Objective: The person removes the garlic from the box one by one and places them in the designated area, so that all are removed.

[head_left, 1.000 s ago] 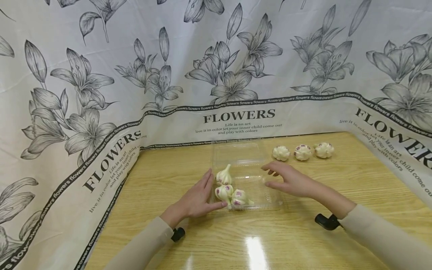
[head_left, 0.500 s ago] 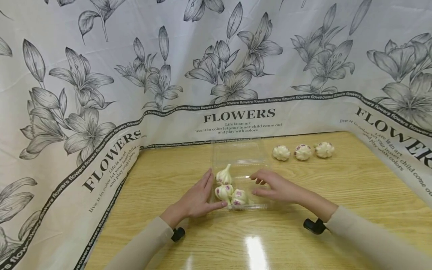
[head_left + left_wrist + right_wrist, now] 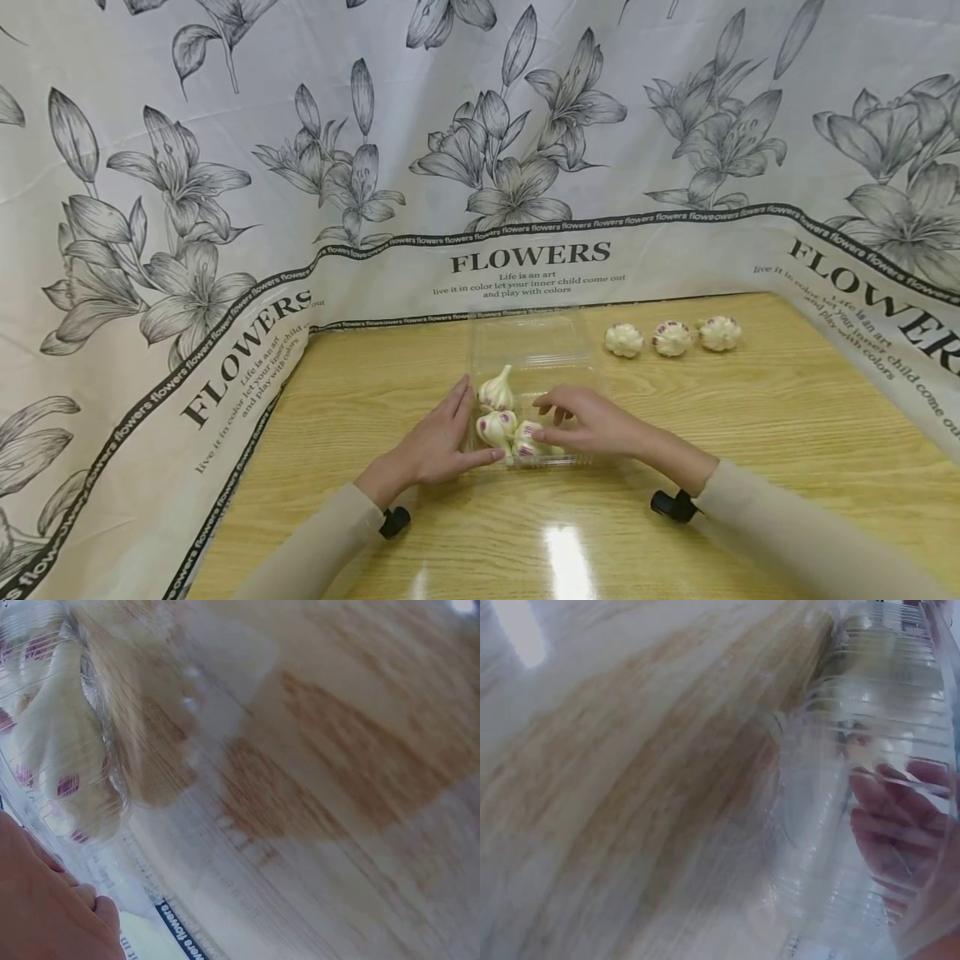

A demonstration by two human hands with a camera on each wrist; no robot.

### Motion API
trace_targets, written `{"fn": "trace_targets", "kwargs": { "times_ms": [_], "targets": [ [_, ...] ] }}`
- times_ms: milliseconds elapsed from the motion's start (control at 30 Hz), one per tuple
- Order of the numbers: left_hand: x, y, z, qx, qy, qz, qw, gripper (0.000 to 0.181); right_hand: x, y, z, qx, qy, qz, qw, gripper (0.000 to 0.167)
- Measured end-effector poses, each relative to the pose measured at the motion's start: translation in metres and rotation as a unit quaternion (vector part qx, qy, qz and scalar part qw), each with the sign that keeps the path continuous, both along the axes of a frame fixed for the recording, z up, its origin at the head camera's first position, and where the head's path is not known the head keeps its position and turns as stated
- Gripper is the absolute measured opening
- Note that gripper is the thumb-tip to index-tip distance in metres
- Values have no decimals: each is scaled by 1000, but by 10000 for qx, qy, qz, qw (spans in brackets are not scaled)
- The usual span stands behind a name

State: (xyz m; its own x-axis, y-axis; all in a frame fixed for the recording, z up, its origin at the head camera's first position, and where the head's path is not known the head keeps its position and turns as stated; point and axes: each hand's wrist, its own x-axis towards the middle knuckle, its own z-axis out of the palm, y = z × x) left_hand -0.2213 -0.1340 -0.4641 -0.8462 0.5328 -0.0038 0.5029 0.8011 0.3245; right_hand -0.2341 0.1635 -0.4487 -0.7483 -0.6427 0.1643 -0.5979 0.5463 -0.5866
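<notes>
A clear plastic clamshell box lies on the table with its lid folded back. Inside its left half are three garlic bulbs: a rear one, a middle one and a front one. My left hand rests along the box's left side, fingers straight, thumb spread toward the front edge. My right hand reaches over the right half, fingers loosely bent, thumb tip partly covering the front bulb. Through the box wall in the right wrist view, the right fingers appear near a bulb; contact is unclear.
Three more garlic bulbs stand in a row at the back right: left, middle, right. The lid extends toward the flower-print cloth, which encloses the wooden table at the back and sides.
My right hand has moved left and slightly down, from the box's right side to beside the front garlic bulb. My left hand and the bulbs stay where they were.
</notes>
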Motion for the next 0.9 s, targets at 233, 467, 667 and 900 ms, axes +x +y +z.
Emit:
{"fn": "trace_targets", "kwargs": {
  "times_ms": [233, 467, 667, 900],
  "targets": [
    [-1, 0, -3, -36, -136, 38, 9999, 121, 5, -10, -4, 755, 243, -419, 9960, 62],
    [-2, 0, -3, -47, -116, 25, 9999, 122, 5, -15, -6, 982, 274, -645, 9927, 65],
    [-3, 0, -4, -1, -87, -6, 10000, 123, 3, -16, -6, 1085, 343, -495, 9923, 53],
    [-2, 0, -4, -1, -104, 5, 9999, 122, 4, -13, -5, 774, 263, -545, 9952, 45]
  ]
}}
